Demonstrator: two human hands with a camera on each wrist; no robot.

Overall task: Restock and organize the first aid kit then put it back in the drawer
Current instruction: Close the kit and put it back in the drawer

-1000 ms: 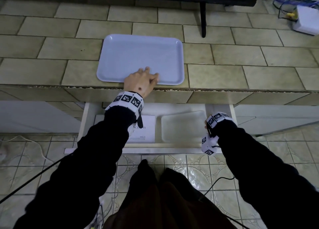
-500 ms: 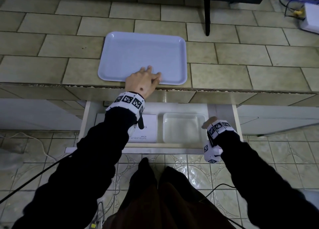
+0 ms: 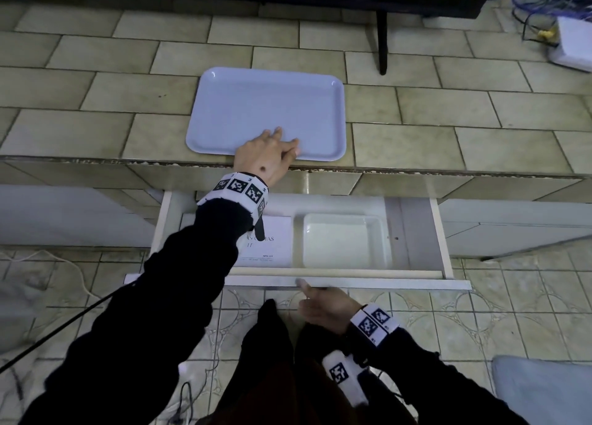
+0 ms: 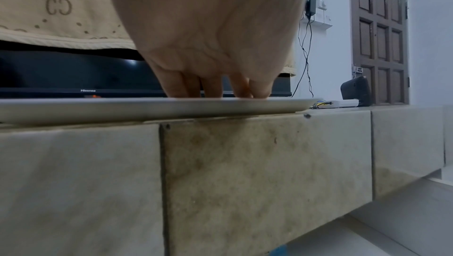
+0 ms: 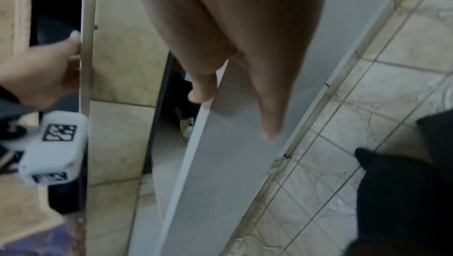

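A pale blue tray (image 3: 266,104) lies on the tiled counter, its near rim (image 4: 98,109) slightly over the edge. My left hand (image 3: 272,149) rests on that rim with the fingertips (image 4: 210,89) pressing down. Below, a white drawer (image 3: 413,232) stands pulled out. Inside it sit a clear plastic box (image 3: 346,242) and, to its left, a printed white sheet (image 3: 275,242) partly hidden by my sleeve. My right hand (image 3: 323,306) is at the drawer front (image 5: 232,163). Its thumb lies on the top edge and its straight fingers lie flat on the front face.
A black TV on a thin leg (image 3: 381,40) stands at the back of the counter. A white box with cables (image 3: 573,43) sits at the far right. A thin cable (image 3: 64,322) trails over the floor tiles, and a pale cushion (image 3: 544,389) lies at lower right.
My right hand has come out of the drawer's right side and moved down-left to the drawer front. The left hand has stayed on the tray.
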